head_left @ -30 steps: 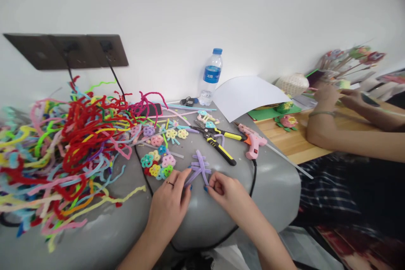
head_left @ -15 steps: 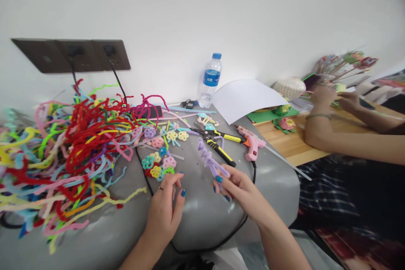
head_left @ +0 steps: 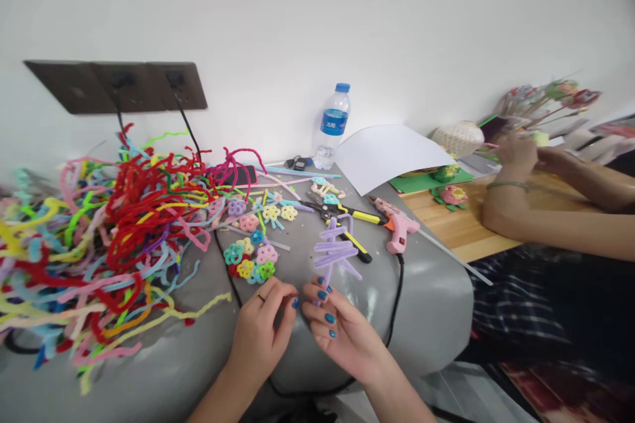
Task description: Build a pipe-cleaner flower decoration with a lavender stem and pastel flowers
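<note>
My right hand [head_left: 337, 327] is turned palm up and pinches the stem of a lilac pipe-cleaner piece [head_left: 336, 250] with several crossbars, held upright above the grey cushion [head_left: 426, 291]. My left hand [head_left: 262, 327] rests on the cushion just to its left, fingers curled toward the right hand's fingertips, holding nothing that I can see. Small pipe-cleaner flowers [head_left: 251, 258] in several colours lie just beyond my left hand.
A big tangle of coloured pipe cleaners [head_left: 99, 244] fills the left. Yellow-handled pliers [head_left: 342, 225], a pink glue gun [head_left: 397, 228] with black cord, a water bottle [head_left: 331, 125] and white paper [head_left: 387, 152] lie behind. Another person's arms [head_left: 546, 211] work at a wooden table on the right.
My right hand lifted the lilac piece off the cushion, turned palm up and stood it upright. My left hand let go of it and stayed low on the cushion.
</note>
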Tool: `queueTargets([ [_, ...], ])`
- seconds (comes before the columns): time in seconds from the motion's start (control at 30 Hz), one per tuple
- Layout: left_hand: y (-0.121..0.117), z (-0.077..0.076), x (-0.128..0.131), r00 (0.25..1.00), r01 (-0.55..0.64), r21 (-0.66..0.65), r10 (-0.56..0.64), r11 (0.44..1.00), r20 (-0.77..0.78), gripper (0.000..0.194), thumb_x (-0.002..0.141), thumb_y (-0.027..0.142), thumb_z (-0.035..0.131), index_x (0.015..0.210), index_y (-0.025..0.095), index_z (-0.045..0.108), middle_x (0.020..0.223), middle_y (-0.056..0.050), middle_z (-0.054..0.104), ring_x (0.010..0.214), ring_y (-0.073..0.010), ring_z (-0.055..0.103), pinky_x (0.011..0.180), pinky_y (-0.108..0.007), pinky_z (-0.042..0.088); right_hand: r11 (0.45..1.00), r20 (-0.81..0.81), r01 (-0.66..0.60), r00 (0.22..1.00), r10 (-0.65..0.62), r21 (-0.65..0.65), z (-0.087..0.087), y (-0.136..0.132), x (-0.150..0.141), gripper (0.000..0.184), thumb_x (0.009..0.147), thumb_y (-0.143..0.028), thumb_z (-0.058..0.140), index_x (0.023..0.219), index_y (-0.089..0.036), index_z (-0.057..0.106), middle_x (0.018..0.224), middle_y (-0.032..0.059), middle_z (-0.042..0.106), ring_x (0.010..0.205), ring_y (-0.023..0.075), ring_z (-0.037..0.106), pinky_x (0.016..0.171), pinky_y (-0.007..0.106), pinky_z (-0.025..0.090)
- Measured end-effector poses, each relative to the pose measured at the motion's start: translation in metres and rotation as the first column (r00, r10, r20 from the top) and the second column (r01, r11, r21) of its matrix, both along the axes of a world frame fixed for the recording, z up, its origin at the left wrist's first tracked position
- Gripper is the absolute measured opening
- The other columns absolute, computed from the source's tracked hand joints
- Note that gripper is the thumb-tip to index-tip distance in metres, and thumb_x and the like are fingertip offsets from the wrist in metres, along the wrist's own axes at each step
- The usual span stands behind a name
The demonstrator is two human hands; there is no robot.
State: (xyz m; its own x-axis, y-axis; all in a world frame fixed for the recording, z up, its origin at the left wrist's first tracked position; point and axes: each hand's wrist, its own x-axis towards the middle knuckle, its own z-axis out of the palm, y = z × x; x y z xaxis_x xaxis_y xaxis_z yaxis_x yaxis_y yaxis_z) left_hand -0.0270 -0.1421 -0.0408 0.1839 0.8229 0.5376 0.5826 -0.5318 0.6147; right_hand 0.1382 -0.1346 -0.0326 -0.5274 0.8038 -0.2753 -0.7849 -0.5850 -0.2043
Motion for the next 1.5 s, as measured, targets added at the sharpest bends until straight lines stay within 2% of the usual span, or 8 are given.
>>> queueTargets([
  [0.23, -0.001, -0.003, 0.001, 1.000, -0.017, 0.037, 0.016, 0.999, 0.024, 0.007, 0.094, 0.020, 0.062, 0.099, 0.023, 0.058, 0.078, 0.001, 0.062, 0.066, -0.0137, 0.062, 0.057, -0.020, 0.049, 0.998, 0.102, 0.045, 0.994, -0.041, -0.036, -0.004, 0.003, -0.006, 0.030, 0.068, -0.025, 0.097, 0.083, -0.016, 0.072, 0.082, -0.0041, 0.067, 0.055, 0.0016, 0.046, 0.047, 0.012, 0.036],
  [0.4, 0.000, -0.001, 0.002, 1.000, -0.006, 0.040, 0.005, 0.999, 0.015, 0.006, 0.095, 0.020, 0.063, 0.094, 0.023, 0.058, 0.080, 0.001, 0.063, 0.067, -0.0132, 0.062, 0.056, -0.020, 0.048, 0.990, 0.199, 0.091, 0.978, -0.069, -0.104, -0.006, 0.004, -0.009, 0.037, 0.058, -0.026, 0.101, 0.084, -0.017, 0.075, 0.083, -0.0023, 0.072, 0.059, 0.0044, 0.053, 0.050, 0.014, 0.040],
  [0.57, 0.000, 0.002, 0.002, 1.000, 0.018, 0.029, -0.018, 0.999, -0.006, 0.006, 0.096, 0.021, 0.062, 0.091, 0.023, 0.060, 0.078, 0.000, 0.064, 0.070, -0.0137, 0.065, 0.063, -0.021, 0.052, 0.990, 0.280, 0.100, 0.958, -0.068, -0.103, -0.007, 0.003, -0.013, 0.039, 0.055, -0.028, 0.102, 0.083, -0.019, 0.077, 0.081, -0.0012, 0.073, 0.066, 0.0083, 0.059, 0.054, 0.016, 0.043],
  [0.83, 0.000, -0.001, 0.001, 1.000, -0.018, 0.071, 0.018, 0.997, 0.003, 0.008, 0.098, 0.017, 0.057, 0.093, 0.023, 0.059, 0.076, 0.002, 0.063, 0.067, -0.0125, 0.064, 0.059, -0.019, 0.050, 0.998, 0.321, 0.021, 0.947, -0.002, -0.057, -0.001, 0.004, -0.016, 0.037, 0.057, -0.033, 0.101, 0.080, -0.016, 0.076, 0.074, -0.0015, 0.067, 0.060, 0.0063, 0.052, 0.055, 0.017, 0.042],
  [1.03, 0.000, -0.003, 0.000, 1.000, -0.010, 0.096, 0.007, 0.995, 0.025, 0.014, 0.096, 0.010, 0.055, 0.091, 0.023, 0.056, 0.077, 0.002, 0.063, 0.069, -0.0121, 0.065, 0.065, -0.019, 0.052, 0.999, 0.349, 0.042, 0.936, -0.040, 0.000, -0.002, 0.003, -0.019, 0.038, 0.059, -0.035, 0.100, 0.078, -0.016, 0.074, 0.061, -0.0073, 0.047, 0.052, 0.0042, 0.029, 0.048, 0.017, 0.027],
  [1.2, 0.000, -0.001, -0.001, 0.999, -0.021, 0.125, 0.016, 0.992, 0.040, 0.018, 0.094, 0.006, 0.052, 0.088, 0.023, 0.054, 0.073, 0.003, 0.059, 0.065, -0.0111, 0.063, 0.062, -0.018, 0.050, 0.995, 0.390, 0.027, 0.919, -0.061, 0.092, -0.003, -0.001, -0.018, 0.038, 0.064, -0.039, 0.097, 0.085, -0.017, 0.075, 0.058, -0.0083, 0.038, 0.053, 0.0063, 0.025, 0.049, 0.020, 0.022],
  [1.33, -0.001, 0.001, -0.003, 0.996, -0.044, 0.151, 0.033, 0.987, 0.078, 0.021, 0.091, 0.003, 0.051, 0.088, 0.023, 0.054, 0.072, 0.003, 0.058, 0.063, -0.0111, 0.062, 0.060, -0.018, 0.050, 0.986, 0.462, 0.000, 0.883, -0.078, 0.166, -0.002, -0.001, -0.003, 0.034, 0.070, -0.037, 0.093, 0.090, -0.018, 0.074, 0.061, -0.0070, 0.040, 0.052, 0.0067, 0.026, 0.049, 0.022, 0.019],
  [1.5, -0.004, 0.001, -0.006, 0.991, -0.111, 0.226, 0.092, 0.968, 0.093, 0.023, 0.089, 0.001, 0.051, 0.088, 0.024, 0.055, 0.069, 0.003, 0.059, 0.057, -0.0114, 0.059, 0.052, -0.019, 0.045, 0.978, 0.517, 0.084, 0.838, -0.174, 0.193, 0.002, 0.014, 0.029, 0.031, 0.074, -0.041, 0.089, 0.088, -0.018, 0.074, 0.065, -0.0059, 0.044, 0.050, 0.0059, 0.027, 0.046, 0.022, 0.019],
])
